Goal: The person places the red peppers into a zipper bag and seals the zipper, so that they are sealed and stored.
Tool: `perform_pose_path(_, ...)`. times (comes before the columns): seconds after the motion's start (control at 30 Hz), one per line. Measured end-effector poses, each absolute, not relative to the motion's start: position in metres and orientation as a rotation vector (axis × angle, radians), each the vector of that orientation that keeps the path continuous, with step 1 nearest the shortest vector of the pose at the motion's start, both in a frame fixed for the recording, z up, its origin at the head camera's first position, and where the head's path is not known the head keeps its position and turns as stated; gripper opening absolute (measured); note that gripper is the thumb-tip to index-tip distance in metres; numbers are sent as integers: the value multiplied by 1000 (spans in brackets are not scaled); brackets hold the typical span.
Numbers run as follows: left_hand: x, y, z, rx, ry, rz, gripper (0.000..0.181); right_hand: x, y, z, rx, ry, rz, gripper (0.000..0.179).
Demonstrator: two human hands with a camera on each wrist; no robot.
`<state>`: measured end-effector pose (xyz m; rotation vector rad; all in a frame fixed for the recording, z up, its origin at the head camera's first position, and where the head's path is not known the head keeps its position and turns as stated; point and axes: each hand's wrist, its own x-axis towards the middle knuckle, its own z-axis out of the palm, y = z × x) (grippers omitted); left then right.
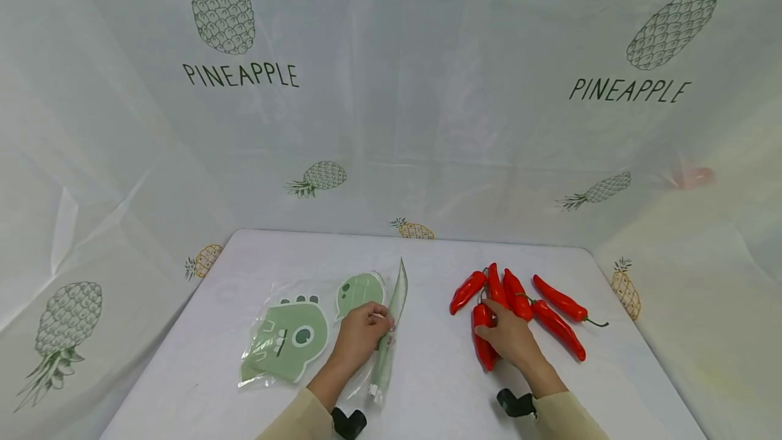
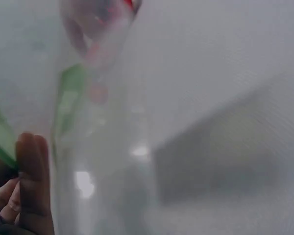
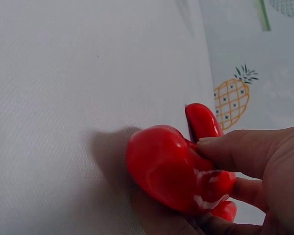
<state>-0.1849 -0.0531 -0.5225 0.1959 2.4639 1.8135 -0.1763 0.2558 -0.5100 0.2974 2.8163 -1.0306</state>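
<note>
My left hand (image 1: 359, 333) pinches the edge of a clear plastic bag (image 2: 112, 171) with a narrow green piece (image 1: 397, 301) inside, tilted up on its side. Beneath and left of that hand lie a green dinosaur-face piece (image 1: 292, 338) in clear wrapping and a smaller green piece (image 1: 360, 289). In the left wrist view, the bag's film blurs much of the scene beside the fingers (image 2: 34, 181). On the right, my right hand (image 1: 512, 337) grips a glossy red chili pepper (image 3: 159, 164) between thumb and fingers, low over the table.
Several other red chili peppers (image 1: 559, 299) lie around the right hand on the white table (image 1: 427, 358). A white pineapple-print curtain (image 1: 427, 121) hangs behind the table and along both sides. Dark wrist devices (image 1: 515, 402) sit at the sleeve cuffs.
</note>
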Motion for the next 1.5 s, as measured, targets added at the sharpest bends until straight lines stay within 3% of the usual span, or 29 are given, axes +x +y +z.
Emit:
perform_pose_path(0.1, -183, -54, -518, 218, 2495, 1788, 29, -176, 256, -511, 299, 2816, -1029, 80)
perform_pose_path(0.33, -182, -54, -514, 147, 2598, 1779, 17, -177, 258, -513, 302, 2810, -1043, 81)
perform_pose_path(1.5, -177, -63, -502, 82, 2573, 1867, 21, -173, 259, -522, 311, 2839, -1150, 77)
